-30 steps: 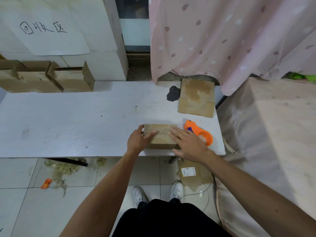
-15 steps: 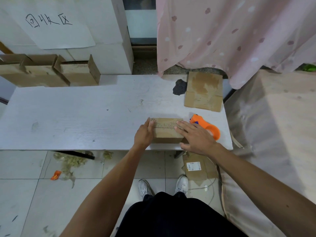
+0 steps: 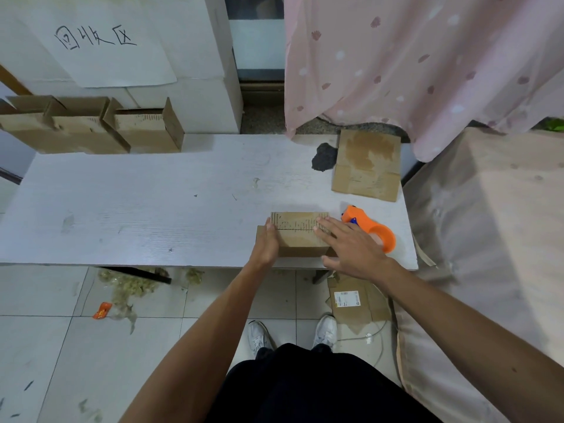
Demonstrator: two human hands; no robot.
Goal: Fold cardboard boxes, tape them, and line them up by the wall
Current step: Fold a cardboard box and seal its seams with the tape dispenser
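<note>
- A person is standing at the near edge of a white table, working a small cardboard box that is sitting toward the table's near-right corner.
- The left hand is lying flat against the box's left end with its fingers straight and together, apparently bracing the box so it does not slide along the table.
- The right hand is resting over the box's right end with its fingers spread wide and the fingertips on the top flaps, seemingly pinning them shut along the centre seam; neither hand is gripping anything.
- An orange tape dispenser is lying on the table just to the right of the box and partly under the right hand, likely parked there so it is within reach once the flaps are held closed.
- No tape is visible on the seam, so the folding step appears nearly done and the taping step is probably coming next.
- A flat sheet of cardboard is waiting at the table's far-right corner beside a dark patch, presumably stock for another box.
- A row of assembled boxes is standing at the table's far-left corner, tight against the white wall, under a handwritten paper sign; that looks like the line this box is meant to join.
- Below the table's near-right corner, a flattened carton with a label is lying on the tiled floor.
</note>
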